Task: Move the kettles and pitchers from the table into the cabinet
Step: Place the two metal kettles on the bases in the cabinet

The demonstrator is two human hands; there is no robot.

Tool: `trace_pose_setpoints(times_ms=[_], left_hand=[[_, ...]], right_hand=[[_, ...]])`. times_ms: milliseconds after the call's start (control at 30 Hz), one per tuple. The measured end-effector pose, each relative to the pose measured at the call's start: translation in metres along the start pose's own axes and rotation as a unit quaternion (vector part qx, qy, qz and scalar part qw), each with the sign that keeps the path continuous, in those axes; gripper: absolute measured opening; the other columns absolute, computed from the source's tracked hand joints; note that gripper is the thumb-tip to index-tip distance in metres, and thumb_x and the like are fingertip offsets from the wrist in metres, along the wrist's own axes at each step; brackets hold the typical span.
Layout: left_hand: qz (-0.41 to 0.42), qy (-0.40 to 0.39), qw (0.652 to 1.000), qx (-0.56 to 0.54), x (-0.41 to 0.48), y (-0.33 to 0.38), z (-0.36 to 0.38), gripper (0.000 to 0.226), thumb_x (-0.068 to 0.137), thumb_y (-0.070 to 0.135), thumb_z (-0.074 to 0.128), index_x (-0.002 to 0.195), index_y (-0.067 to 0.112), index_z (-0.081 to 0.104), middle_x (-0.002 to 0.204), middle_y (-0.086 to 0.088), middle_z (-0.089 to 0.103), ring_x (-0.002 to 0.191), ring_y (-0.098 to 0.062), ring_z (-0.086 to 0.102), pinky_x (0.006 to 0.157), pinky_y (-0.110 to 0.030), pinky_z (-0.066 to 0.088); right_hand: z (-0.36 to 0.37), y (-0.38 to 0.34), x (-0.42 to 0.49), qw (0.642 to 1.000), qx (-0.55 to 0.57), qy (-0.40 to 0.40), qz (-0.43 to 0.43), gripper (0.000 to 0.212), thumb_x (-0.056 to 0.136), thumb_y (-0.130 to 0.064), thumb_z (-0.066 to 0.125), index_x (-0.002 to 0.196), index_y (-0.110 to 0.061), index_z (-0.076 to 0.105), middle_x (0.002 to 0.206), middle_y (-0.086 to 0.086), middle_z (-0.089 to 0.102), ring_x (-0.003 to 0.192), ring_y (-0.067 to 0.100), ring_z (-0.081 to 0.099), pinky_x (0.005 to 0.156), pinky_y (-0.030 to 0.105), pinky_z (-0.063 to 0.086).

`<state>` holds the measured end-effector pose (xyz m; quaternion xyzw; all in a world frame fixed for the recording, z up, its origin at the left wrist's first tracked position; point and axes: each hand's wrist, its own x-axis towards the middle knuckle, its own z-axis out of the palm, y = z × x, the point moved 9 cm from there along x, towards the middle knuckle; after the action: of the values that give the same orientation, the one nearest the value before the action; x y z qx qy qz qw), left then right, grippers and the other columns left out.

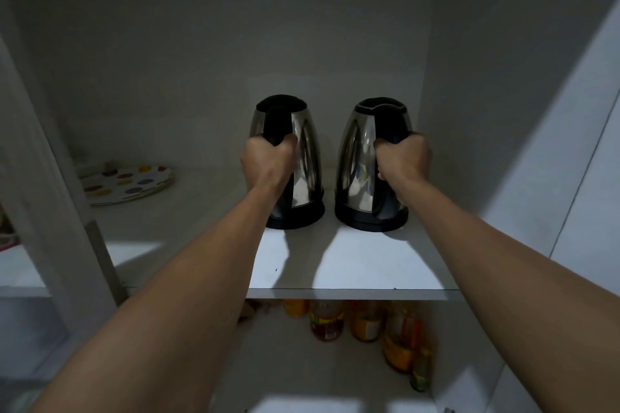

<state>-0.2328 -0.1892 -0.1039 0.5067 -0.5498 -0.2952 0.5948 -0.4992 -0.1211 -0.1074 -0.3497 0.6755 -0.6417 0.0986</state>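
- One view only is given, taken from a wide-angle camera worn on the head.
- The open cabinet [235, 43] is faced straight on, from near; the shelf [355, 265] is seen from slightly above, its front edge low in frame.

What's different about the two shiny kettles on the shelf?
The left kettle has an all-black top; the right kettle has a silver ring round its top. The left kettle's handle faces the camera; the right kettle's points off right. Both are shiny, black-based, upright on the shelf.
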Motion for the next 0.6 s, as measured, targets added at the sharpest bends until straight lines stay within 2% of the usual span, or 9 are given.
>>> trace_pose_setpoints(times_ms=[133, 233, 333, 400, 467, 500, 567, 600], left_hand=[[-0.008, -0.001, 1.000, 0.010, 0.012, -0.004, 0.002, 0.041, 0.065, 0.042, 0.056, 0.077, 0.005, 0.070, 0.075, -0.014, 0.073, 0.071, -0.034, 0.073, 0.070, -0.046, 0.063], [-0.018, -0.002, 1.000, 0.010, 0.020, -0.005, 0.009, 0.047, 0.065, 0.042, 0.055, 0.086, 0.003, 0.071, 0.080, -0.016, 0.074, 0.075, -0.035, 0.073, 0.071, -0.046, 0.063], [-0.025, 0.009, 1.000, 0.010, 0.016, -0.009, 0.009, 0.037, 0.068, 0.037, 0.056, 0.083, 0.007, 0.071, 0.078, -0.012, 0.073, 0.073, -0.031, 0.073, 0.071, -0.041, 0.063], [-0.021, 0.004, 1.000, 0.019, 0.009, -0.014, 0.008, 0.030, 0.071, 0.032, 0.058, 0.084, 0.008, 0.072, 0.080, -0.012, 0.074, 0.077, -0.032, 0.072, 0.071, -0.035, 0.061], [-0.022, 0.008, 0.999, 0.047, 0.000, -0.026, 0.003, 0.028, 0.075, 0.027, 0.063, 0.092, 0.007, 0.072, 0.088, -0.015, 0.073, 0.085, -0.036, 0.070, 0.069, -0.031, 0.052], [-0.024, 0.013, 0.998, 0.065, -0.006, -0.035, 0.000, 0.031, 0.075, 0.026, 0.065, 0.097, 0.005, 0.073, 0.094, -0.018, 0.072, 0.090, -0.038, 0.068, 0.070, -0.031, 0.048], [-0.029, 0.005, 0.994, 0.103, -0.016, -0.058, -0.001, 0.042, 0.073, 0.031, 0.070, 0.107, 0.006, 0.072, 0.108, -0.023, 0.064, 0.102, -0.041, 0.061, 0.080, -0.032, 0.049], [-0.036, -0.016, 0.993, 0.109, -0.018, -0.071, 0.002, 0.046, 0.071, 0.034, 0.071, 0.109, 0.010, 0.071, 0.114, -0.022, 0.059, 0.107, -0.042, 0.057, 0.089, -0.035, 0.050]], right_hand=[[0.001, -0.001, 0.002, 1.000, -0.013, 0.002, -0.005, 0.028, 0.067, -0.022, 0.059, 0.088, -0.006, 0.069, 0.083, 0.017, 0.072, 0.072, 0.039, 0.071, 0.065, 0.048, 0.062], [0.000, 0.000, 0.003, 1.000, -0.015, 0.015, -0.005, 0.031, 0.063, -0.023, 0.057, 0.087, -0.008, 0.069, 0.082, 0.016, 0.072, 0.072, 0.040, 0.071, 0.065, 0.049, 0.062], [-0.002, 0.005, -0.005, 0.999, -0.025, 0.020, -0.010, 0.026, 0.070, -0.020, 0.063, 0.092, -0.009, 0.066, 0.081, 0.009, 0.069, 0.073, 0.034, 0.067, 0.066, 0.038, 0.058], [-0.004, 0.024, -0.017, 0.999, -0.024, 0.039, -0.004, 0.028, 0.075, -0.022, 0.071, 0.100, -0.010, 0.065, 0.087, 0.006, 0.065, 0.078, 0.029, 0.061, 0.067, 0.030, 0.048], [-0.001, 0.055, -0.033, 0.998, -0.025, 0.055, 0.020, 0.043, 0.073, -0.032, 0.079, 0.105, -0.007, 0.066, 0.099, 0.012, 0.068, 0.087, 0.031, 0.064, 0.071, 0.033, 0.050], [0.001, 0.069, -0.040, 0.997, -0.040, 0.055, 0.037, 0.051, 0.071, -0.036, 0.082, 0.108, -0.006, 0.066, 0.109, 0.016, 0.066, 0.096, 0.033, 0.063, 0.078, 0.036, 0.052], [0.006, 0.090, -0.050, 0.993, -0.075, 0.045, 0.074, 0.062, 0.069, -0.033, 0.087, 0.117, -0.006, 0.061, 0.125, 0.021, 0.055, 0.112, 0.038, 0.054, 0.093, 0.040, 0.048], [0.007, 0.095, -0.052, 0.992, -0.081, 0.044, 0.085, 0.064, 0.068, -0.030, 0.088, 0.119, -0.006, 0.057, 0.129, 0.021, 0.050, 0.114, 0.040, 0.052, 0.096, 0.042, 0.047]])
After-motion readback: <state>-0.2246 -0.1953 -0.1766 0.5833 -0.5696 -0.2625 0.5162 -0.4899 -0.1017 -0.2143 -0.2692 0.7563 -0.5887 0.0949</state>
